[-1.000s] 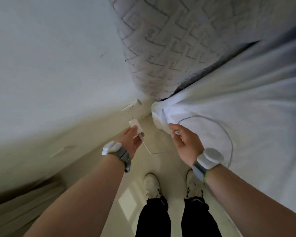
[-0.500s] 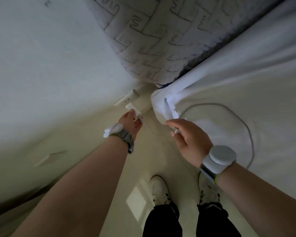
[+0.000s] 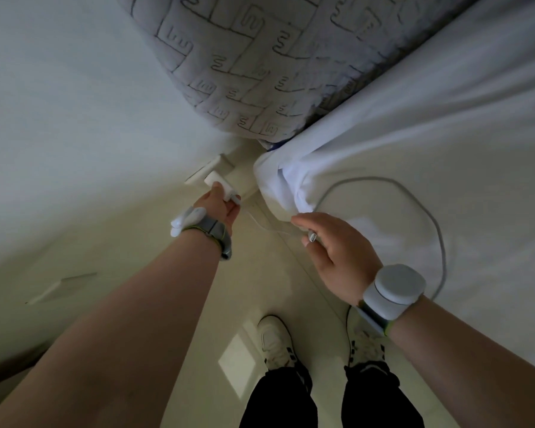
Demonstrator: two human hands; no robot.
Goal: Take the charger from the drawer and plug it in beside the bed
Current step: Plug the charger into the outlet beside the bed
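I had one charger (image 3: 218,183) in my left hand (image 3: 221,205), fingers wrapped round its body, its front end right at the one wall outlet (image 3: 206,172); whether the prongs were in, I couldn't tell. My right hand (image 3: 337,251) pinched the one cable (image 3: 368,178) by its end plug, the rest looping across the bed sheet (image 3: 430,125). My two shoes (image 3: 275,341) stood on the pale floor (image 3: 260,288), in the narrow gap between wall (image 3: 74,103) and bed. A quilted pillow (image 3: 244,72) closed the far end.
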